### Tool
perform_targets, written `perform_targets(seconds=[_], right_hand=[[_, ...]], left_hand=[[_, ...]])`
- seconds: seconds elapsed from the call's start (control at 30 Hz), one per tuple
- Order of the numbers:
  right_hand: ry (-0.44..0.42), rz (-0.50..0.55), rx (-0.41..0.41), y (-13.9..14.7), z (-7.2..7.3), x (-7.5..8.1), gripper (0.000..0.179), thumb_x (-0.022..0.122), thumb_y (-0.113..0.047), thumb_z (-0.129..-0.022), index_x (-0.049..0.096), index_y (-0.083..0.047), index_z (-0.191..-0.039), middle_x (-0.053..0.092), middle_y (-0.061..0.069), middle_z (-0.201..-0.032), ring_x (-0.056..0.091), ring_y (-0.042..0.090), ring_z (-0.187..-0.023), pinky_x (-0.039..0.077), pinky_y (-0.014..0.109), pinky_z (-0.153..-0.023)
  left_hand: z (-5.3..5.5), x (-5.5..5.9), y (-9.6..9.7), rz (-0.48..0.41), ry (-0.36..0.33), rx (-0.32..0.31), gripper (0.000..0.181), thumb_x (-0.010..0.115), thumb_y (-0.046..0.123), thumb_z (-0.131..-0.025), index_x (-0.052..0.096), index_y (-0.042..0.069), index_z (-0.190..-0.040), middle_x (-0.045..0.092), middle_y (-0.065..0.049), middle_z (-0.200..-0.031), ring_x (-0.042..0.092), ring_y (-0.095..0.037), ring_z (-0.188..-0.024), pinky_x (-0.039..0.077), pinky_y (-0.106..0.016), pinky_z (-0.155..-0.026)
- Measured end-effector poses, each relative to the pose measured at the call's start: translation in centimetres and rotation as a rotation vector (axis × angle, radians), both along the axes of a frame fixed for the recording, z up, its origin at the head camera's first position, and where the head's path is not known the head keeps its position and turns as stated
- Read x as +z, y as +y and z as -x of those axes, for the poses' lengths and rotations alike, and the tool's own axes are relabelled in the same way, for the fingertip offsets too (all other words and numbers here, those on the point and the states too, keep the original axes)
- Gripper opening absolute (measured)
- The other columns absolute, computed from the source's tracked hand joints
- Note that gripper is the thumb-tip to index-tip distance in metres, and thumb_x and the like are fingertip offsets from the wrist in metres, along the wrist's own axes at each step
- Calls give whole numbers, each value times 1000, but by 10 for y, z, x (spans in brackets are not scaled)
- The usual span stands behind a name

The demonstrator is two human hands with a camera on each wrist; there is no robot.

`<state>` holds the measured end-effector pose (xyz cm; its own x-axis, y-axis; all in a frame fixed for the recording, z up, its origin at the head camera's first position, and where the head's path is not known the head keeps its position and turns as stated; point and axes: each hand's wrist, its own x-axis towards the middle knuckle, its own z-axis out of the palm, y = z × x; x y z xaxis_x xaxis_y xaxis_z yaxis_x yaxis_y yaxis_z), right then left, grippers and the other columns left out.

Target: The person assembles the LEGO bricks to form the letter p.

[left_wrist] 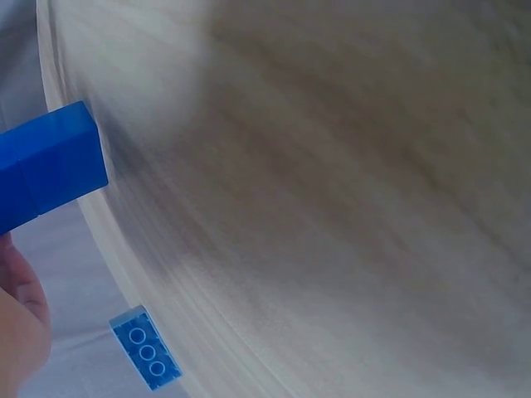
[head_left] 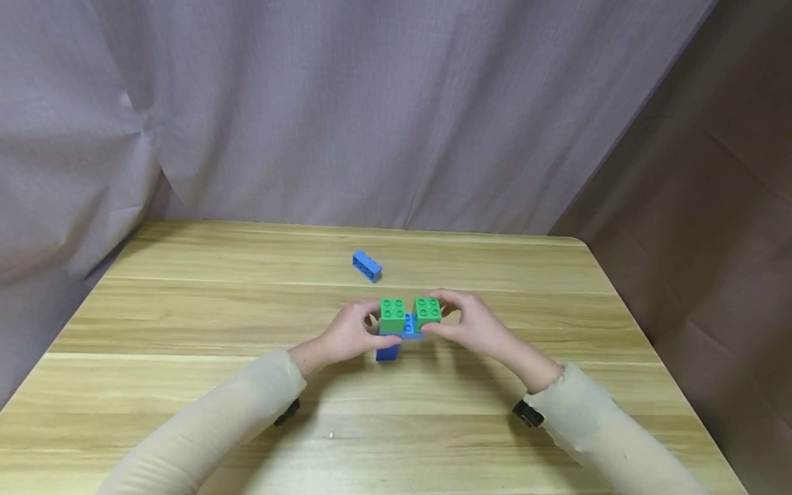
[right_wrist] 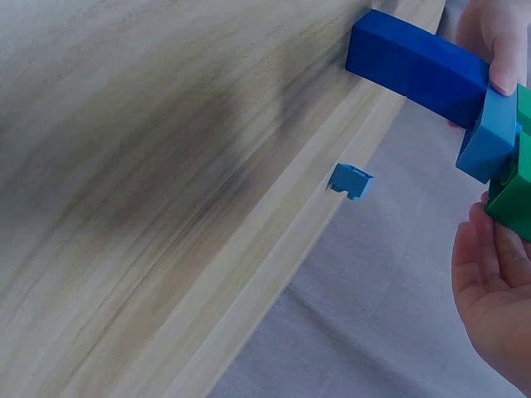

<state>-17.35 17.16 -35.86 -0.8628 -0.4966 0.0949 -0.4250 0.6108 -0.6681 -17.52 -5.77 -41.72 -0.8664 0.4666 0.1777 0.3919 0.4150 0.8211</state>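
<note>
Left sleeve [head_left: 204,423] nearest, the left hand [head_left: 348,333] grips a blue brick [head_left: 411,334] atop a dark-blue column [head_left: 387,353], beneath one green block [head_left: 392,320]; at its overhanging right end, the right hand [head_left: 470,323] pinches another green block [head_left: 427,309]. Lopsided pressing could pry the brick loose.

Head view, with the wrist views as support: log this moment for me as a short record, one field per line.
Left hand: grips the light blue rectangular plastic brick
Right hand: pinches the right-hand green square plastic block
Under the light blue brick's left end: dark blue rectangular plastic column
On its left end: left-hand green square plastic block
Right-hand block's seating: cannot tell whether fully pressed down
Loose piece: blue rectangular plastic brick, beyond the hands, hollow underside showing
Surface: wood-grain tabletop
Backdrop: grey fabric curtain
</note>
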Motion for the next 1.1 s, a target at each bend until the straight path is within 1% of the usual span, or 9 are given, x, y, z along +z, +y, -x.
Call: perform_targets(seconds=[0.1,0.27,0.4,0.53,0.57,0.73,0.8,0.97,1.1], right_hand=[[10,-7,-2,0,-1,0,45,74,-20,-79,60,-2,-118,69,8,-101,61,19,-87,52,26,-70],[7,-13,-14,1,-2,-1,45,74,-20,-79,60,-1,-118,69,9,-100,61,20,-88,51,26,-68],[8,-17,-23,0,-2,-3,45,75,-20,-79,61,-1,-117,69,9,-100,61,21,-88,52,30,-69],[43,-20,-7,0,-2,-4,46,75,-20,-78,61,-1,-117,69,10,-101,61,21,-89,54,40,-72],[53,-22,-4,0,-2,-5,45,75,-20,-78,61,-1,-117,69,10,-101,61,21,-89,54,41,-73],[75,-31,9,0,-2,-5,44,76,-18,-78,61,-2,-116,69,8,-99,62,21,-88,54,35,-73],[67,-35,21,0,-2,-3,46,75,-19,-78,60,-2,-118,69,8,-103,62,22,-90,53,34,-74],[71,-8,52,-2,-1,1,51,76,-18,-77,57,-2,-122,64,13,-118,61,27,-95,53,45,-81],[97,2,47,-3,-1,4,45,76,-17,-77,61,-2,-116,65,15,-115,62,25,-95,51,48,-85]], left_hand=[[0,-1,0,16,20,3,38,78,26,-75,64,9,-106,63,-1,-84,56,-8,-75,51,-18,-67],[0,-2,0,67,78,19,36,78,30,-75,64,11,-102,65,2,-83,57,-8,-77,50,-18,-70],[-1,-2,-1,73,99,20,35,78,31,-75,64,11,-101,66,2,-85,58,-9,-78,50,-18,-70],[-1,-2,-1,60,104,27,36,78,30,-74,65,11,-101,66,2,-85,58,-9,-78,51,-18,-69],[-1,-2,-1,59,102,30,36,78,30,-74,65,11,-101,66,2,-84,58,-9,-78,51,-18,-69],[0,-2,-1,62,99,26,36,78,30,-74,65,11,-102,66,2,-84,58,-9,-78,50,-18,-69],[0,-3,-1,65,94,24,37,78,30,-74,65,11,-102,66,1,-85,58,-9,-78,50,-18,-69],[1,-2,-1,70,77,25,37,78,31,-74,64,11,-102,66,1,-85,57,-9,-78,49,-18,-69],[1,-1,-1,69,73,29,36,78,31,-74,64,11,-101,65,1,-84,56,-9,-78,49,-18,-69]])
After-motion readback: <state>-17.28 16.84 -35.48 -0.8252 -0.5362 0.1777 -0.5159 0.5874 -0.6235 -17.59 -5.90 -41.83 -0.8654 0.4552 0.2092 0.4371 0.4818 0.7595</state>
